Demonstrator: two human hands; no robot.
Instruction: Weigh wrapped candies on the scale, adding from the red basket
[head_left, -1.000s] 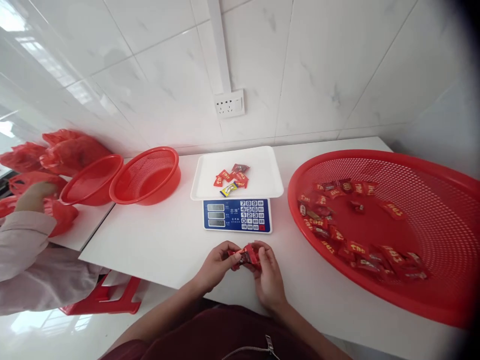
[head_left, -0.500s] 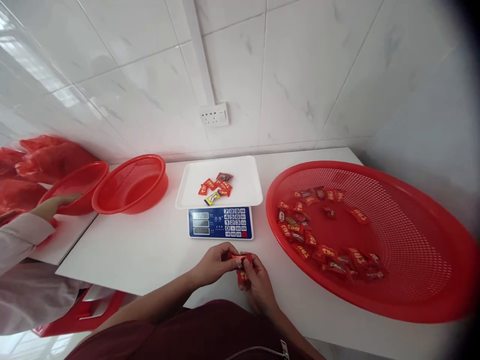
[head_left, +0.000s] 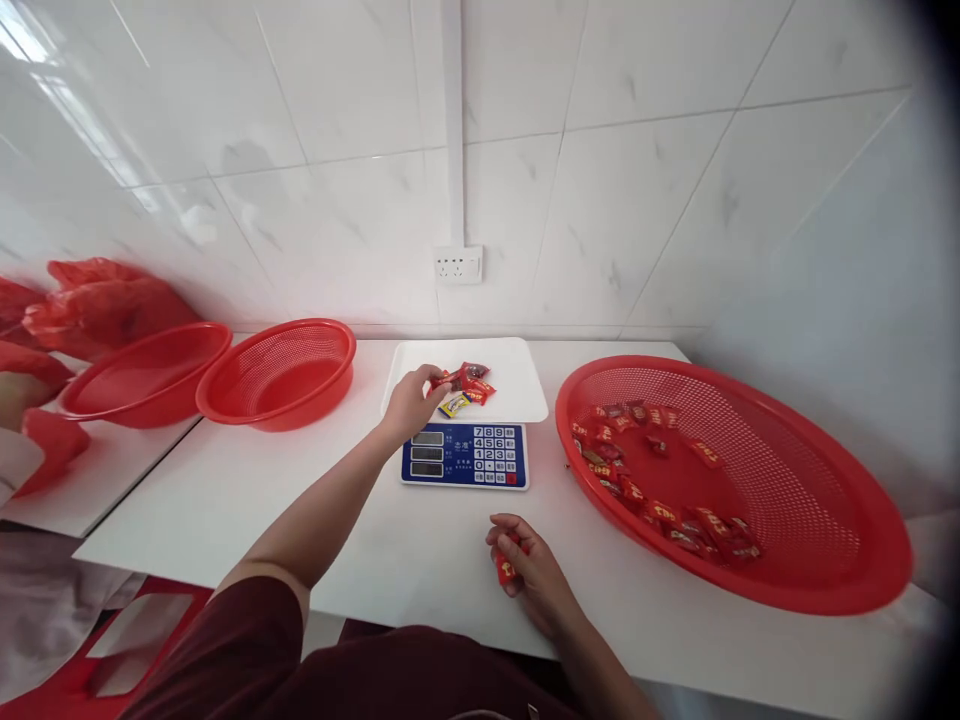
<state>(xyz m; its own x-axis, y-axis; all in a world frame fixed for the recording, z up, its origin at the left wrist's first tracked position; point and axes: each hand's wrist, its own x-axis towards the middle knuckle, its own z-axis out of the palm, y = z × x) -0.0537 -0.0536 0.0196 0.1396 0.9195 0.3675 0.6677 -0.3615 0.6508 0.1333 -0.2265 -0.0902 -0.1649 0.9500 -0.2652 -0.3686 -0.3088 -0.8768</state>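
My left hand [head_left: 416, 400] reaches over the left part of the white scale tray [head_left: 517, 380], its fingers closed on a red candy. Beside its fingertips lie several red-wrapped candies [head_left: 478, 385] and a yellow-and-blue one [head_left: 454, 405]. My right hand [head_left: 529, 570] is above the table in front of the scale, its fingers curled round red candy [head_left: 505, 570]. The blue scale panel [head_left: 465, 456] with its keys and displays faces me. To the right, a large red basket [head_left: 810, 490] holds several red candies, mostly along its left and near side.
Two red baskets stand at the left, one [head_left: 277, 385] on my table and another [head_left: 150, 375] beyond it. Red plastic bags [head_left: 112, 310] lie at the far left, near a person's sleeve [head_left: 16, 462]. A socket [head_left: 459, 265] is on the tiled wall [head_left: 337, 220].
My left hand has left my right hand and moved forward to the tray with a red candy. My right hand keeps red candy. The person's hand has left the far-left basket.
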